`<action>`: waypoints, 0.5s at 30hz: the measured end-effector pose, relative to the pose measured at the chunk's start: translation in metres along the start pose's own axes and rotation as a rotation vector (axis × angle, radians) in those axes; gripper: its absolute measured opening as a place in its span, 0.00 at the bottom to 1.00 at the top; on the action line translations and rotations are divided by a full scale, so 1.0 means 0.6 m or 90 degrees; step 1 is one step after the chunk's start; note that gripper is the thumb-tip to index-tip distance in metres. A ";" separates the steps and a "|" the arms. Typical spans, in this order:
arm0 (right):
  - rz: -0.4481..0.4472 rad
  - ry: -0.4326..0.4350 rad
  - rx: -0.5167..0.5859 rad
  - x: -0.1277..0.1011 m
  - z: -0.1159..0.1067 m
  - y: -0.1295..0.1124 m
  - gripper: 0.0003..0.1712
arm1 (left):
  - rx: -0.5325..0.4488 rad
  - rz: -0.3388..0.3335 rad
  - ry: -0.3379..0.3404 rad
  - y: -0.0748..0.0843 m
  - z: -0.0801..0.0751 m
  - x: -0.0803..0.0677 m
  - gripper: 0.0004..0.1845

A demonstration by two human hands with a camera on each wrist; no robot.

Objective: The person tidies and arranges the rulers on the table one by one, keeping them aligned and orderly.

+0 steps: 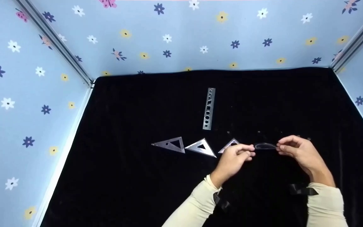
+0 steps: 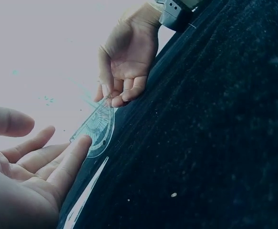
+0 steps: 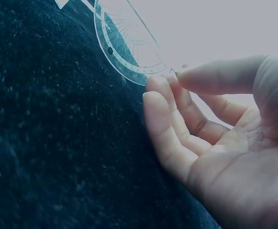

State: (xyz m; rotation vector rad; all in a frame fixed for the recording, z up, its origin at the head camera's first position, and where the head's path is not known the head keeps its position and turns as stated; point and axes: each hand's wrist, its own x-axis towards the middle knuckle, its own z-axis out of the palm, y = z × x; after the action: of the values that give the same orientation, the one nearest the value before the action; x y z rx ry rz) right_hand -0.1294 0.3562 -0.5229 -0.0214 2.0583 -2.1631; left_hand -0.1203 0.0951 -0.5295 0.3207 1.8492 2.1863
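A clear plastic protractor [image 1: 265,146] is held between my two hands, close over the black cloth. My right hand [image 1: 299,154] pinches one corner of it between thumb and fingertips, as the right wrist view shows on the protractor [image 3: 129,43]. At the other end, my left hand [image 1: 233,160] has its fingers fairly straight. Its fingertips overlap the protractor [image 2: 98,125] in the left wrist view, with the thumb held well apart. Beside the left hand lies a clear set square [image 1: 224,148], partly hidden behind the fingers.
Farther left on the black cloth [image 1: 121,183] lie two more set squares, a middle one [image 1: 197,151] and a long pointed one [image 1: 169,145]. A clear stencil ruler [image 1: 209,108] with cut-out shapes lies beyond them. Flowered blue walls [image 1: 181,34] enclose the back and sides.
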 end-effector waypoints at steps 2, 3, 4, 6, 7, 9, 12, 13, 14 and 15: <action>-0.001 0.001 -0.028 0.001 0.000 0.000 0.16 | -0.005 -0.008 -0.005 0.000 0.000 0.000 0.12; -0.002 0.003 -0.044 0.001 0.000 -0.001 0.16 | -0.010 -0.013 -0.007 0.000 0.000 0.000 0.13; -0.003 0.006 -0.062 0.002 0.000 -0.001 0.17 | -0.014 -0.018 -0.009 0.000 0.000 0.000 0.13; -0.004 0.011 -0.103 0.003 0.001 -0.001 0.17 | -0.026 -0.027 -0.012 0.000 0.000 0.001 0.13; -0.004 0.014 -0.121 0.003 0.001 -0.002 0.17 | -0.029 -0.031 -0.012 -0.001 0.000 0.001 0.13; 0.002 0.018 -0.149 0.003 0.001 -0.002 0.16 | -0.040 -0.042 -0.012 -0.001 0.000 0.000 0.13; 0.007 0.020 -0.183 0.002 0.000 -0.001 0.16 | -0.054 -0.057 -0.018 0.000 -0.001 0.000 0.14; 0.009 0.021 -0.190 0.002 0.000 0.000 0.16 | -0.057 -0.060 -0.021 0.000 -0.001 -0.001 0.14; 0.010 0.021 -0.196 0.002 -0.001 0.000 0.16 | -0.059 -0.064 -0.024 0.000 -0.001 -0.001 0.14; 0.010 0.021 -0.202 0.002 -0.001 0.000 0.16 | -0.061 -0.067 -0.029 0.001 -0.001 -0.002 0.14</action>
State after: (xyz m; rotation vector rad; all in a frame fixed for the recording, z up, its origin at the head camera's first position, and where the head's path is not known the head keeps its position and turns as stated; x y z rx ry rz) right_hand -0.1306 0.3567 -0.5229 -0.0062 2.3883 -1.8165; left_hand -0.1197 0.0941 -0.5291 0.2447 1.6922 2.1690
